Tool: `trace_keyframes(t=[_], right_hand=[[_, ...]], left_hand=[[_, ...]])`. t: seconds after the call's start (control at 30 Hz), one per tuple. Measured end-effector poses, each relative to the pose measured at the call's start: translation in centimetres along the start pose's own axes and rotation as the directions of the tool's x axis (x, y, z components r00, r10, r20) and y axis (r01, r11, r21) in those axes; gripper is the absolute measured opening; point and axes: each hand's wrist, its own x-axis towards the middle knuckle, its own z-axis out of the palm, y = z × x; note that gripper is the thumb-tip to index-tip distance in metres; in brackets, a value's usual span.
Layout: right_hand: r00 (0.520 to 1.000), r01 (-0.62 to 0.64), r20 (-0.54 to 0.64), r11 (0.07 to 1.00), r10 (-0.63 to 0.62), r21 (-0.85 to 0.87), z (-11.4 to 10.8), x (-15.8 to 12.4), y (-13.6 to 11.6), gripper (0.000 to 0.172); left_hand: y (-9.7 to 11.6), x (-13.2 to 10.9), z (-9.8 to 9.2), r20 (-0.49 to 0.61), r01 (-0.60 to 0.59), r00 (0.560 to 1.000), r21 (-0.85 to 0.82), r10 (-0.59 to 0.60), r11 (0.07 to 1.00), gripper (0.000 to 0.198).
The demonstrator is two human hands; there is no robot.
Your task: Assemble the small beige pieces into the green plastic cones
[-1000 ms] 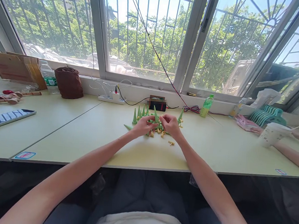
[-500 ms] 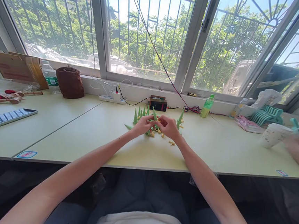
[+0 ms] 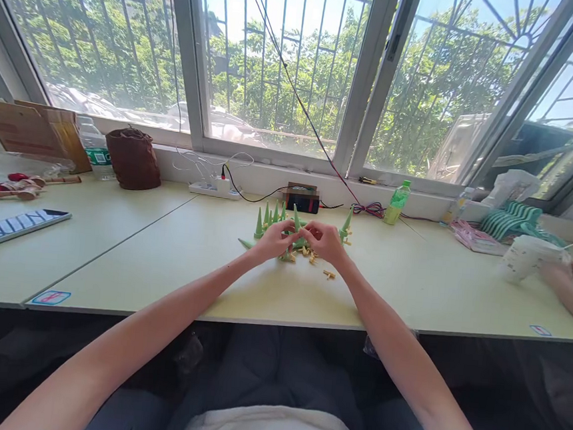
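My left hand (image 3: pixel 274 239) is closed on a green cone (image 3: pixel 296 217), tip up, and my right hand (image 3: pixel 327 242) has its fingertips pinched together at the cone's base. The 2 hands nearly touch over the table (image 3: pixel 162 258). I cannot tell whether a small piece sits between my right fingers: it is hidden.

I think the main risk is the grip. The cone tapers and looks smooth, so squeezing near the narrow end could make it shoot out of my fingers. Both hands hover just above the pile. A slip or a jerk of either wrist could therefore topple the standing cones (image 3: pixel 258 224) to the left of my left hand, or the one (image 3: pixel 347 221) beside my right. The yellow pegs (image 3: pixel 329 273) lie loose beside my right wrist. A sweep of my forearm could push them toward the table's near edge, where they might drop out of reach.

The cone in hand is slim, pale green and sharply pointed, with its top standing clear of my knuckles and its base covered by fingers. It looks like light, hard plastic.

Further out on the right, a co-worker's hand (image 3: pixel 557 272) holds a paper cup (image 3: pixel 526 257), well apart from my pile. A green bottle (image 3: pixel 396 202) stands by the window.
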Motion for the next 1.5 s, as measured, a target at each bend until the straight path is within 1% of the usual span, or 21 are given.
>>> trace_keyframes(t=[0.1, 0.13, 0.2, 0.23, 0.3, 0.37, 0.47, 0.53, 0.63, 0.73, 0.87, 1.0, 1.17, 1.33, 1.5], right_hand=[[0.997, -0.055, -0.048, 0.997, 0.053, -0.05, -0.9, 0.4, 0.4, 0.035], [0.997, -0.072, -0.044, 0.995, 0.069, -0.073, -1.2, 0.5, 0.7, 0.035], [0.995, -0.097, 0.018, 0.988, 0.1, -0.117, -2.1, 0.7, 1.0, 0.033], [0.992, -0.121, 0.029, 0.983, 0.126, -0.139, -2.5, 0.7, 1.2, 0.031], [0.977, -0.184, 0.08, 0.974, 0.196, -0.135, -3.2, 0.7, 1.4, 0.026], [0.94, -0.237, 0.221, 0.964, 0.259, -0.121, -3.8, 0.6, 1.5, 0.023], [0.844, -0.256, 0.447, 0.955, 0.297, -0.151, -4.2, 0.5, 1.6, 0.016], [0.802, -0.241, 0.518, 0.954, 0.298, -0.175, -4.1, 0.4, 1.6, 0.013], [0.796, -0.221, 0.529, 0.955, 0.293, -0.196, -3.9, 0.4, 1.7, 0.013], [0.794, -0.215, 0.534, 0.956, 0.29, -0.2, -3.5, 0.4, 1.8, 0.015], [0.765, -0.203, 0.579, 0.959, 0.281, -0.197, -3.1, 0.3, 2.3, 0.014], [0.734, -0.215, 0.616, 0.959, 0.285, -0.186, -2.7, 0.3, 2.7, 0.011], [0.705, -0.23, 0.644, 0.955, 0.297, -0.188, -2.6, 0.3, 2.7, 0.01], [0.706, -0.238, 0.642, 0.954, 0.299, -0.183, -2.6, 0.2, 2.4, 0.012], [0.738, -0.229, 0.615, 0.96, 0.278, -0.159, -2.9, 0.2, 2.0, 0.012]], left_hand=[[0.0, 0.0, 0.0, -0.019, -0.001, 1.0, 0.038, 0.002, 0.999, 0.032], [0.0, 0.0, 0.1, -0.018, -0.011, 1.0, 0.056, 0.012, 0.998, 0.03], [-0.1, -0.1, 0.1, 0.001, -0.035, 0.999, 0.101, 0.035, 0.994, 0.026], [-0.1, -0.1, 0.1, 0.019, -0.046, 0.999, 0.126, 0.044, 0.991, 0.025], [-0.2, -0.2, 0.2, 0.061, -0.068, 0.996, 0.177, 0.058, 0.982, 0.023], [-0.1, -0.4, 0.2, 0.11, -0.088, 0.992, 0.22, 0.065, 0.972, 0.023], [0.1, -0.7, 0.2, 0.187, -0.092, 0.981, 0.262, 0.043, 0.961, 0.023], [0.3, -0.9, 0.2, 0.225, -0.089, 0.974, 0.281, 0.024, 0.955, 0.022], [0.6, -1.0, 0.3, 0.245, -0.082, 0.97, 0.301, 0.006, 0.95, 0.022], [0.8, -1.1, 0.3, 0.247, -0.04, 0.968, 0.305, -0.038, 0.952, 0.021], [1.2, -1.3, 0.3, 0.262, 0.019, 0.96, 0.302, -0.102, 0.953, 0.019], [1.2, -1.4, 0.3, 0.3, -0.004, 0.95, 0.297, -0.09, 0.955, 0.019], [1.2, -1.3, 0.3, 0.291, -0.022, 0.953, 0.321, -0.077, 0.947, 0.019], [0.9, -1.3, 0.3, 0.292, -0.038, 0.955, 0.304, -0.055, 0.952, 0.024], [0.3, -1.2, 0.3, 0.297, -0.043, 0.954, 0.278, -0.043, 0.959, 0.02]])
